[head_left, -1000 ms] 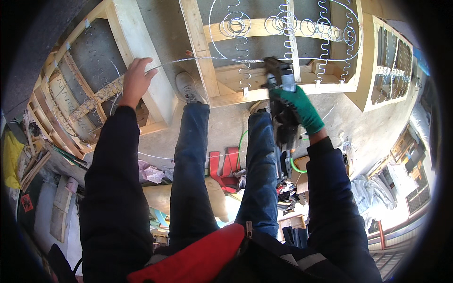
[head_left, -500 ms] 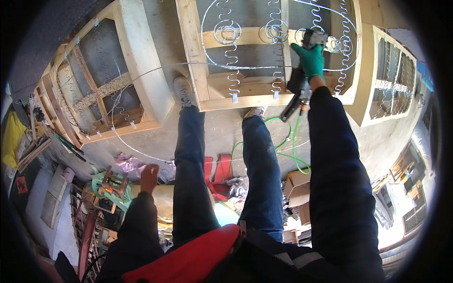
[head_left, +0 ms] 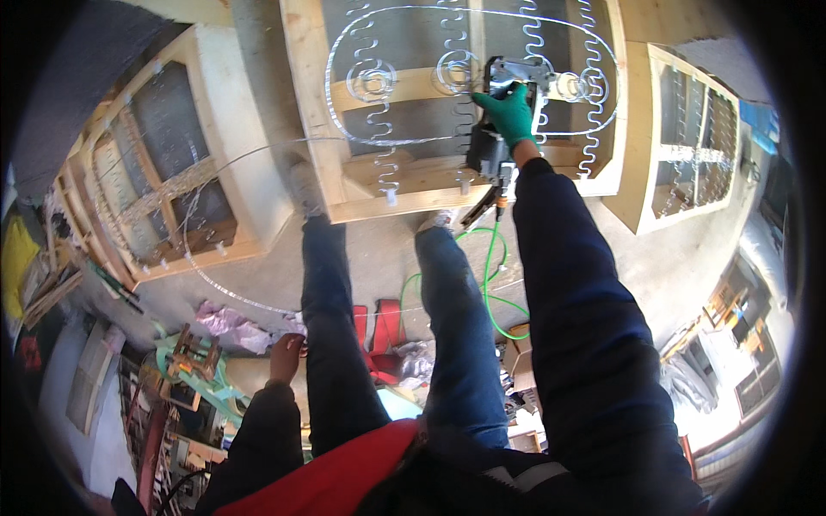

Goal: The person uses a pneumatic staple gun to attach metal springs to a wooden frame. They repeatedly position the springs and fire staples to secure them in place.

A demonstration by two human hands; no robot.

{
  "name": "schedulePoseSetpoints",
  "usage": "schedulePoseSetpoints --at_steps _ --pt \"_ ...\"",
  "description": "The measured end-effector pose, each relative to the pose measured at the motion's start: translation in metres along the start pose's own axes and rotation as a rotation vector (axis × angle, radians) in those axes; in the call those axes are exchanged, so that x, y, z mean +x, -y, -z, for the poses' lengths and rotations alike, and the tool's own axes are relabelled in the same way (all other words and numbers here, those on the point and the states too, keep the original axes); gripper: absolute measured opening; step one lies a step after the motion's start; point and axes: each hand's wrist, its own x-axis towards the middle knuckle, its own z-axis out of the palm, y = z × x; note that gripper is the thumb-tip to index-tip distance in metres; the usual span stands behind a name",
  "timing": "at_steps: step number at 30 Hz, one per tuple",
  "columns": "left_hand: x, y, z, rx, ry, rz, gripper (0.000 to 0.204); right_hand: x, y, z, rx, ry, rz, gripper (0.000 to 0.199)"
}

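My right hand (head_left: 510, 116), in a green glove, grips a black and silver air-powered gun (head_left: 489, 155). The gun's head lies over the spring wires between the middle and right rows of a wooden frame (head_left: 301, 52). Inside that frame run zigzag springs (head_left: 385, 163) with small wire coils (head_left: 372, 80), and a large wire loop (head_left: 334, 95) lies across them. A green air hose (head_left: 490, 297) trails from the gun's handle. Low at the left, beside my left leg, my bare left hand (head_left: 286, 357) has its fingers curled in; whether anything small is inside cannot be made out.
A second sprung wooden frame (head_left: 232, 249) stands at the left, and another (head_left: 647, 138) at the right. A long wire (head_left: 228, 297) curves over the left frame and the floor. Pink sheeting (head_left: 228, 327), red straps (head_left: 383, 344) and a green stand (head_left: 194, 365) lie behind my feet.
My right hand and the gun have moved a little left across the springs, and the gun has turned. The whole view has shifted. My left hand stays low with curled fingers.
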Motion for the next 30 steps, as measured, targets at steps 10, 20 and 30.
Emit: schedulePoseSetpoints --at_steps 10,20,30 --pt "-0.120 0.083 -0.004 -0.071 -0.172 0.073 0.033 -0.055 -0.059 0.083 0.394 0.374 -0.017 0.030" --pt "-0.060 0.164 0.132 0.088 -0.482 0.004 0.029 -0.209 0.032 0.095 0.180 0.529 -0.237 0.025" --pt "0.211 0.187 0.538 0.346 -1.143 -0.228 0.055 -0.432 0.122 -0.099 0.082 0.506 -0.460 0.036"
